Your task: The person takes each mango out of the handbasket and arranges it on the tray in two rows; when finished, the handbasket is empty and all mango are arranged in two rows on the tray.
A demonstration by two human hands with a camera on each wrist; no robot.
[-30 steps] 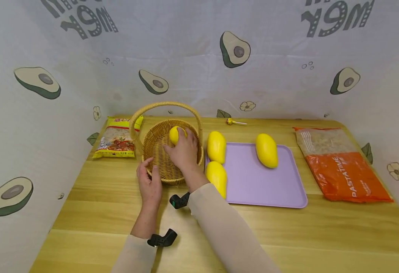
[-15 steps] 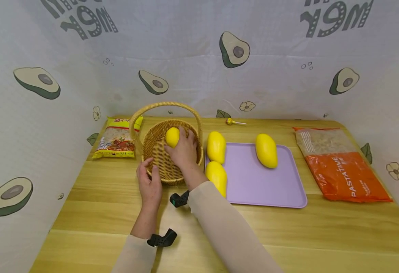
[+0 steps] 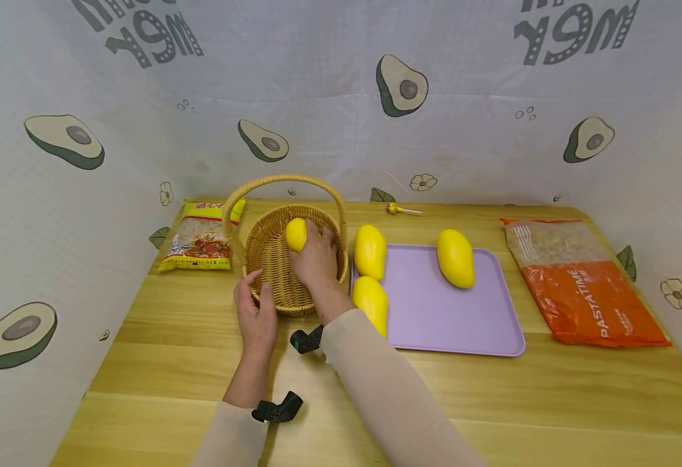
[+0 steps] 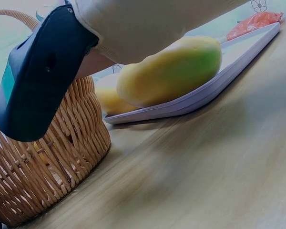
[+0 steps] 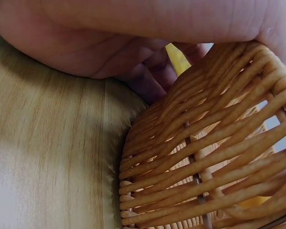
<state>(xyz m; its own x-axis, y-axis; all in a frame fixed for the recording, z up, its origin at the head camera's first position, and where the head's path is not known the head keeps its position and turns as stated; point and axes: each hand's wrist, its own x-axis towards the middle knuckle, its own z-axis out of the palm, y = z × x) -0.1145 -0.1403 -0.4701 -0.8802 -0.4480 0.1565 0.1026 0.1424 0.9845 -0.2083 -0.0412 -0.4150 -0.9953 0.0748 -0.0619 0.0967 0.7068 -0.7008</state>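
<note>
A round wicker basket [image 3: 273, 275] with a tall arched handle [image 3: 285, 177] stands left of the tray. Inside it, toward the back, is a yellow mango [image 3: 296, 235]. My right hand [image 3: 317, 259] reaches over the basket and holds this mango from the right, its fingers partly hidden. At the basket's near left rim, my left hand [image 3: 257, 318] grips the edge, thumb at the rim. The right wrist view shows the woven wall [image 5: 205, 157] close up, with a hand over its rim. In the left wrist view the basket [image 4: 62, 148] stands on the table beneath the right sleeve [image 4: 133, 28].
A lilac tray [image 3: 434, 324] lies right of the basket. Two mangoes, one farther back [image 3: 370, 251] and one nearer [image 3: 371, 305], line its left side; another mango [image 3: 455, 258] lies toward its back right. Food bags flank them, yellow [image 3: 197, 240] and orange [image 3: 597, 298]. A lollipop [image 3: 393, 208] lies behind.
The mango in the basket has shifted slightly left and nearer, and more of it shows. My right thumb has drawn in. The left hand has stayed at the rim.
</note>
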